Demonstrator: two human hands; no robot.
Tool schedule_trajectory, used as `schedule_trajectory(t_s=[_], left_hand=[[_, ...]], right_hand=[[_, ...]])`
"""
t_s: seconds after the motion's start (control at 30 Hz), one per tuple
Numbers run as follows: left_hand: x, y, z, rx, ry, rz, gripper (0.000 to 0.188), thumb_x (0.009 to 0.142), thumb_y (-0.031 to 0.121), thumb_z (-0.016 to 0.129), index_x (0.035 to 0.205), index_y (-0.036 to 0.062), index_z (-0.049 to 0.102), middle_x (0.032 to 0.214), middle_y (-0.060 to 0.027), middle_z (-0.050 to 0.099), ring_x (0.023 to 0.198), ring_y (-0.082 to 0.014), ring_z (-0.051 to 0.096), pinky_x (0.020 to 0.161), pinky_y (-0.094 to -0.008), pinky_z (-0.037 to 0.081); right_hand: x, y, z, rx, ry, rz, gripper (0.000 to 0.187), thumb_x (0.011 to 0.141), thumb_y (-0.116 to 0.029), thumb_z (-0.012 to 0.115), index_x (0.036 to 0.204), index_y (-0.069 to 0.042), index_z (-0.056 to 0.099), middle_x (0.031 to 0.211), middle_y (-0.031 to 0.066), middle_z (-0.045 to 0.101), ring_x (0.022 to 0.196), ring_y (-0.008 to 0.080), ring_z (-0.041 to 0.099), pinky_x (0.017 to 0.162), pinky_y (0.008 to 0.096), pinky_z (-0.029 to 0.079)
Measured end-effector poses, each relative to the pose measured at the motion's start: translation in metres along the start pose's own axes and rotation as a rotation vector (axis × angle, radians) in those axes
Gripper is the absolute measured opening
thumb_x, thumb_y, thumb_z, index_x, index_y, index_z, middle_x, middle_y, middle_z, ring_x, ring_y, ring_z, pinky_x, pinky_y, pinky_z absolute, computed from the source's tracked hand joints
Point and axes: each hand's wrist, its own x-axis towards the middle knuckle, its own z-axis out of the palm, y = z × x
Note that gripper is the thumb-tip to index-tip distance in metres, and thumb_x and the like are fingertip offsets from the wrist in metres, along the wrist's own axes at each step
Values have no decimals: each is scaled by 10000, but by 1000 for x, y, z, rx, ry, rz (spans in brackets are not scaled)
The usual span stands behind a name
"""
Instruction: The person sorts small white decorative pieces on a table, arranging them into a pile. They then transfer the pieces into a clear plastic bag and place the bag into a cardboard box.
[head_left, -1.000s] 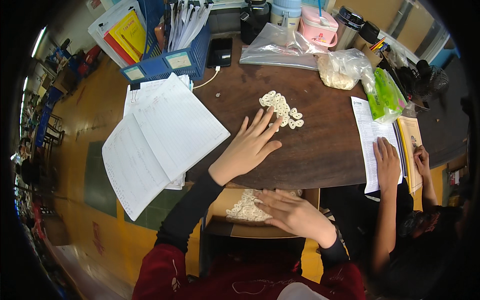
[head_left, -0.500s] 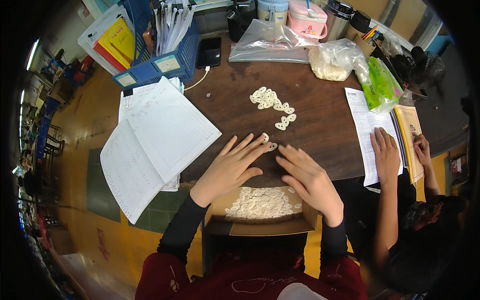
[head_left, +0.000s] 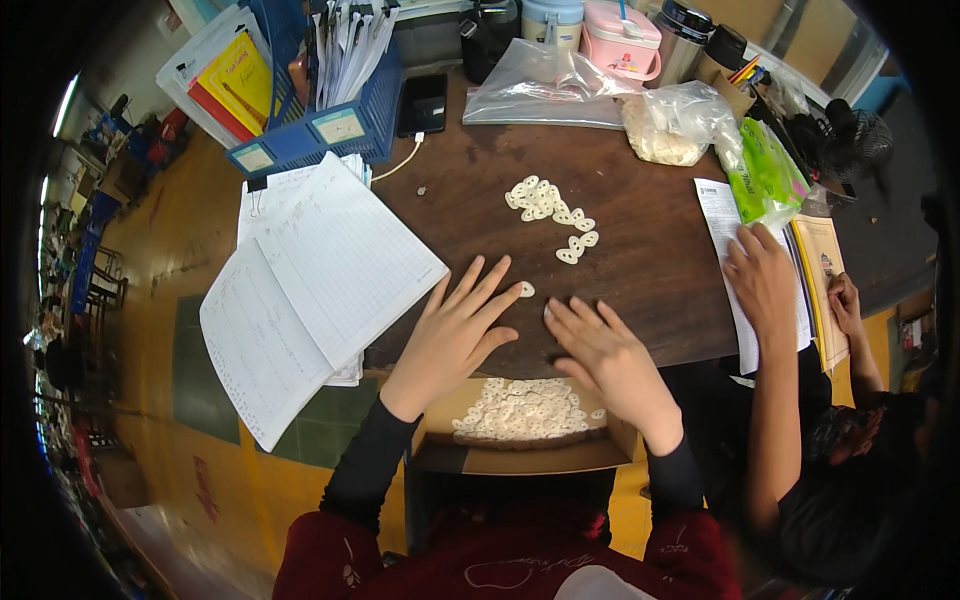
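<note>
My left hand (head_left: 460,325) lies on the dark wooden table (head_left: 480,165) with its fingers spread. One small white oval piece with holes (head_left: 527,289) rests at the tip of its index finger. My right hand (head_left: 610,350) is palm down to the right, its fingers stretched out and lowered to the tabletop. Whether a piece sits under its fingertips is hard to make out. Farther away lies a loose cluster of the same white pieces (head_left: 540,198), with several more trailing toward me. Below my hands, an open cardboard box (head_left: 540,458) holds a heap of white pieces (head_left: 522,408).
An open notebook (head_left: 320,270) lies at the left, before a blue file rack (head_left: 340,130) and a phone (head_left: 423,104). Plastic bags (head_left: 545,85) and a pink container (head_left: 620,42) stand at the back. At right, a co-worker's hand (head_left: 765,280) is over printed papers (head_left: 722,215).
My hands have moved a little apart, the right one drawing toward me. One of the two pieces between them no longer shows. The co-worker's hand has moved farther up the papers.
</note>
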Motion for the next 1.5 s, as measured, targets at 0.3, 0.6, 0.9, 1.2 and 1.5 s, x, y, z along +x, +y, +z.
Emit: schedule_trajectory(t_s=[0.3, 0.6, 0.9, 1.2, 1.5], left_hand=[[56, 0, 15, -58, -12, 246, 488, 1024, 451, 553, 1303, 53, 604, 1530, -56, 525, 1477, -289, 412, 1230, -557, 250], [28, -5, 6, -315, -51, 106, 448, 1046, 403, 547, 1325, 61, 622, 1549, -110, 495, 1492, -313, 382, 1242, -540, 244], [25, -11, -2, -664, 53, -56, 444, 1071, 357, 518, 1367, 46, 629, 1539, -119, 516, 1478, -322, 415, 1206, -471, 335], [93, 6, 37, -149, 62, 240, 569, 1044, 381, 555, 1520, 80, 474, 1610, -125, 414, 1490, -317, 376, 1235, -478, 277], [50, 8, 15, -285, -186, 171, 517, 1056, 288, 548, 1514, 60, 470, 1604, -144, 421, 1502, -298, 367, 1249, -480, 263]], right_hand=[[-48, -24, 0, 57, -114, -297, 558, 985, -204, 508, 1535, -114, 476, 1638, 77, 406, 1526, 256, 351, 1270, 510, 184], [20, 7, -11, 122, 136, 80, 498, 954, -225, 686, 1388, 5, 599, 1483, 184, 558, 1412, 356, 494, 1183, 473, 375], [14, 0, 12, 33, 66, 14, 457, 940, -195, 688, 1353, -9, 629, 1472, 134, 583, 1390, 278, 529, 1167, 461, 397], [-38, -36, 1, 240, -119, -227, 473, 960, -200, 608, 1419, -84, 602, 1529, 104, 539, 1456, 288, 455, 1243, 459, 293], [1, 5, -20, 351, 171, 123, 495, 945, -150, 690, 1402, 8, 584, 1473, 212, 554, 1369, 368, 530, 1146, 458, 427]])
